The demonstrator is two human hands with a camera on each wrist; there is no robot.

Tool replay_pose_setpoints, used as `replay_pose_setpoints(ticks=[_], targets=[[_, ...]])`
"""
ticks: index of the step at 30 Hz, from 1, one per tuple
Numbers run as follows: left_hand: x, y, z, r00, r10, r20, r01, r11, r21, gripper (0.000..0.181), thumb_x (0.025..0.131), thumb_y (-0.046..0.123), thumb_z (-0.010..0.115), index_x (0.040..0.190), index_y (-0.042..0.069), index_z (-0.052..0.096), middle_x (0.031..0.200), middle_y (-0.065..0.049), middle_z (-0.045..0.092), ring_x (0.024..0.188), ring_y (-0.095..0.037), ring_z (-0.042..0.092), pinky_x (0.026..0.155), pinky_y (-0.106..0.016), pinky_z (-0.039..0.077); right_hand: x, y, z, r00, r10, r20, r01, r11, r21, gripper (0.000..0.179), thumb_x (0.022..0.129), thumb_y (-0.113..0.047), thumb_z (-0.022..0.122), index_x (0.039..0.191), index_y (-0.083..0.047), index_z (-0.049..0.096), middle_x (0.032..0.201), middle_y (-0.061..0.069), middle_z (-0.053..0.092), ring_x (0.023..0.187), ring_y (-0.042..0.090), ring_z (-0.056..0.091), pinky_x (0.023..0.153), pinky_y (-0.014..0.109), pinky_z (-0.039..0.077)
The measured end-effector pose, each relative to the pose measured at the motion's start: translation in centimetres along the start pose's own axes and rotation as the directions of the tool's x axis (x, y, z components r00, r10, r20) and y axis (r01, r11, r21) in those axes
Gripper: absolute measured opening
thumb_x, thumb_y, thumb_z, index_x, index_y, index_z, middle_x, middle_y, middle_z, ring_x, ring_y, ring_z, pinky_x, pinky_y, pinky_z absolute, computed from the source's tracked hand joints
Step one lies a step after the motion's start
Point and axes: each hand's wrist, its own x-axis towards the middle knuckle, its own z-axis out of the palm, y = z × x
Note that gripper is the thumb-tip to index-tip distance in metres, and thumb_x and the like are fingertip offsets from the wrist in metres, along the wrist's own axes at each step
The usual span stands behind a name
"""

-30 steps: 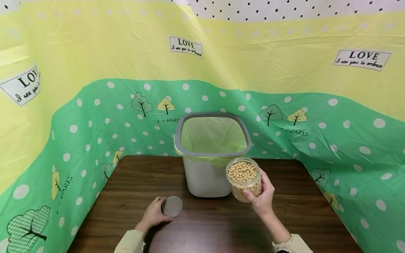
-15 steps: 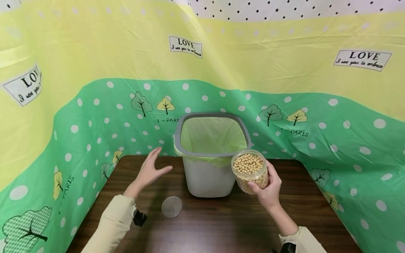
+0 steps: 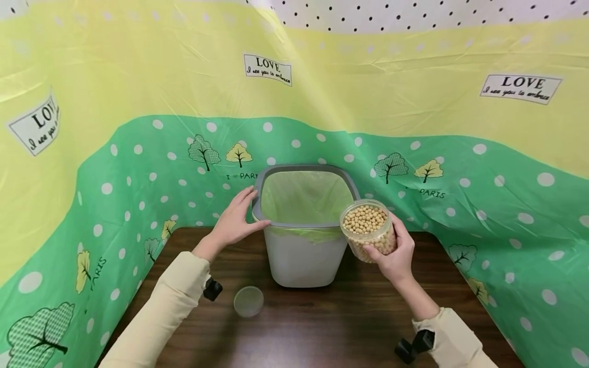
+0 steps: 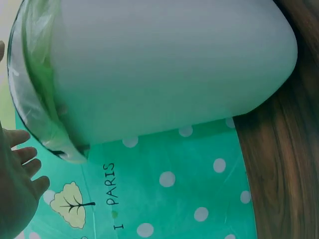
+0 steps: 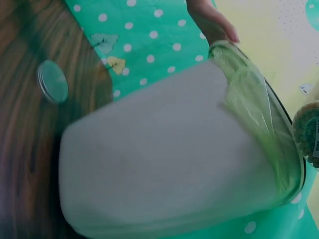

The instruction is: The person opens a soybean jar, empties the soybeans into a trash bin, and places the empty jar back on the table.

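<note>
A light grey trash bin [image 3: 303, 260] with a darker grey rim stands on the table, lined with a green bag [image 3: 303, 197]. In the head view my left hand [image 3: 232, 221] is at the bin's left rim, its fingers spread and extended; the left wrist view shows these fingers [image 4: 27, 154] beside the bag's folded edge. My right hand [image 3: 397, 255] grips a clear jar [image 3: 371, 239] of yellowish soybeans, lidless and slightly tilted, near the bin's front right corner. Only the jar's lower part [image 5: 307, 132] shows in the right wrist view.
A round clear lid [image 3: 249, 301] lies on the dark wooden table [image 3: 303, 332], in front of the bin and to its left. Behind and on both sides hangs a yellow and green patterned curtain [image 3: 152, 87].
My left hand has let go of the lid and moved up and forward to the bin's left rim. My right hand has raised the jar and shifted it slightly right.
</note>
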Motion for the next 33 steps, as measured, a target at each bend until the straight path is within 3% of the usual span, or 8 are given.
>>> replay_pose_setpoints(ticks=[5, 8, 15, 18, 22, 24, 27, 33], targets=[[0.1, 0.2, 0.4, 0.999, -0.028, 0.018, 0.027, 1.000, 0.015, 0.085, 0.080, 0.056, 0.057, 0.142, 0.005, 0.029, 0.148, -0.012, 0.022, 0.136, -0.027, 0.018, 0.104, -0.049, 0.025, 1.5, 0.8, -0.4, 0.999, -0.034, 0.025, 0.036, 0.997, -0.072, 0.086, 0.066, -0.044, 0.076, 0.112, 0.024, 0.048, 0.103, 0.032, 0.056, 0.101, 0.007, 0.054, 0.087, 0.017, 0.039], [0.1, 0.2, 0.5, 0.998, -0.059, 0.033, 0.059, 0.998, 0.003, 0.086, 0.080, 0.057, 0.056, 0.143, 0.006, 0.027, 0.149, -0.010, 0.020, 0.135, -0.028, 0.019, 0.104, -0.050, 0.024, 2.4, 1.4, -0.5, 0.999, -0.039, 0.036, 0.043, 0.993, -0.106, 0.085, 0.066, -0.044, 0.076, 0.112, 0.022, 0.050, 0.101, 0.041, 0.052, 0.101, 0.005, 0.053, 0.087, 0.016, 0.038], [0.2, -0.1, 0.6, 0.994, -0.090, 0.059, 0.093, 0.994, -0.050, 0.087, 0.080, 0.057, 0.057, 0.144, 0.007, 0.025, 0.150, -0.006, 0.018, 0.133, -0.030, 0.026, 0.102, -0.053, 0.026, 4.4, 3.2, -1.2, 0.997, -0.009, 0.077, 0.026, 0.975, -0.221, 0.083, 0.063, -0.048, 0.076, 0.116, 0.011, 0.054, 0.106, 0.033, 0.055, 0.103, -0.003, 0.049, 0.087, 0.014, 0.036], [0.3, -0.2, 0.6, 0.993, -0.097, 0.073, 0.102, 0.993, -0.065, 0.088, 0.080, 0.057, 0.057, 0.144, 0.007, 0.024, 0.150, -0.006, 0.017, 0.133, -0.031, 0.026, 0.102, -0.053, 0.026, 5.0, 5.2, -1.8, 0.993, -0.005, 0.115, 0.035, 0.963, -0.268, 0.082, 0.060, -0.049, 0.077, 0.120, 0.003, 0.055, 0.110, 0.025, 0.058, 0.104, 0.005, 0.051, 0.087, 0.016, 0.036], [0.4, -0.3, 0.5, 0.990, -0.108, 0.087, 0.116, 0.989, -0.093, 0.088, 0.079, 0.056, 0.059, 0.144, 0.008, 0.023, 0.150, -0.004, 0.016, 0.134, -0.030, 0.024, 0.102, -0.052, 0.027, 5.9, 7.0, -2.4, 0.985, 0.002, 0.173, 0.057, 0.941, -0.334, 0.081, 0.056, -0.042, 0.082, 0.123, -0.005, 0.056, 0.111, 0.018, 0.059, 0.102, 0.024, 0.054, 0.087, 0.028, 0.040], [0.4, -0.4, 0.4, 0.989, -0.114, 0.090, 0.123, 0.987, -0.102, 0.088, 0.079, 0.055, 0.059, 0.144, 0.009, 0.023, 0.151, -0.003, 0.016, 0.134, -0.029, 0.023, 0.102, -0.051, 0.027, 6.4, 7.3, -2.4, 0.979, 0.017, 0.202, 0.057, 0.935, -0.351, 0.080, 0.053, -0.029, 0.084, 0.124, -0.005, 0.055, 0.112, 0.018, 0.058, 0.101, 0.030, 0.053, 0.085, 0.038, 0.041], [0.3, -0.3, 0.4, 0.989, -0.117, 0.095, 0.127, 0.986, -0.108, 0.087, 0.079, 0.055, 0.059, 0.145, 0.009, 0.023, 0.151, -0.003, 0.015, 0.134, -0.030, 0.023, 0.103, -0.052, 0.026, 7.0, 7.8, -2.2, 0.970, 0.035, 0.241, 0.062, 0.922, -0.382, 0.081, 0.050, -0.016, 0.085, 0.124, -0.005, 0.054, 0.111, 0.019, 0.057, 0.099, 0.034, 0.053, 0.080, 0.049, 0.041], [0.3, -0.4, 0.4, 0.989, -0.115, 0.089, 0.126, 0.984, -0.123, 0.088, 0.079, 0.055, 0.060, 0.144, 0.009, 0.024, 0.151, -0.003, 0.016, 0.134, -0.030, 0.022, 0.103, -0.053, 0.025, 8.0, 8.6, -2.0, 0.936, 0.037, 0.349, 0.130, 0.887, -0.443, 0.084, 0.048, -0.017, 0.086, 0.124, -0.001, 0.051, 0.112, 0.021, 0.054, 0.098, 0.035, 0.052, 0.077, 0.053, 0.044]])
